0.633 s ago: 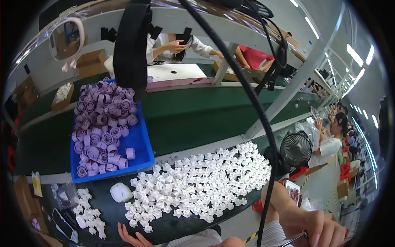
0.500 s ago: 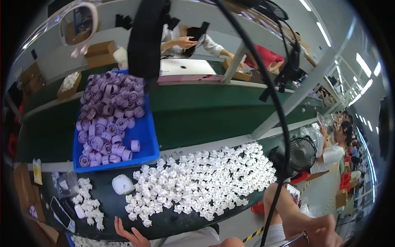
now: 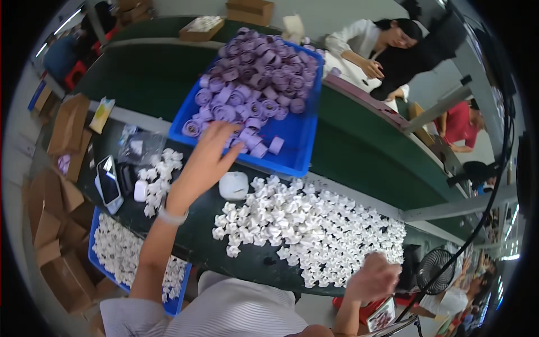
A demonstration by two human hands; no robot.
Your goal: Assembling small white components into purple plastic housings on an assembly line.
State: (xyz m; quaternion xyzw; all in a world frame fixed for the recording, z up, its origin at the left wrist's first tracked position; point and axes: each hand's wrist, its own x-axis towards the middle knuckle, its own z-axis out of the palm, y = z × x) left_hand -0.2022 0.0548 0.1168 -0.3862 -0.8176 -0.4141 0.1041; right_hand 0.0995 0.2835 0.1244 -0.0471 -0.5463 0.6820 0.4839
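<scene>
My left hand point(image 3: 205, 159) reaches over the near edge of a blue tray point(image 3: 300, 151), its fingertips among small purple ring-shaped parts point(image 3: 264, 73) heaped inside. Thumb and fingers are apart, and no part is clearly held between them. Over the right end of a wide spread of white, petal-shaped pieces point(image 3: 303, 224) is my right hand point(image 3: 373, 277). It is smeared by motion, so its fingers cannot be made out. Between tray and spread sits a rounded white object point(image 3: 233, 185).
Left of my arm lie a smaller group of white pieces point(image 3: 163, 174), a phone point(image 3: 108, 180) and a clear plastic bag point(image 3: 140, 147). Below stands a blue bin point(image 3: 182, 300) of white pieces beside cardboard boxes point(image 3: 67, 275). A black fan point(image 3: 436, 272) is at right; a co-worker point(image 3: 373, 42) sits across.
My left hand has risen from the table's front edge to the purple parts in the tray. My right hand has moved over the white pieces. The view has swung, shifting the scene.
</scene>
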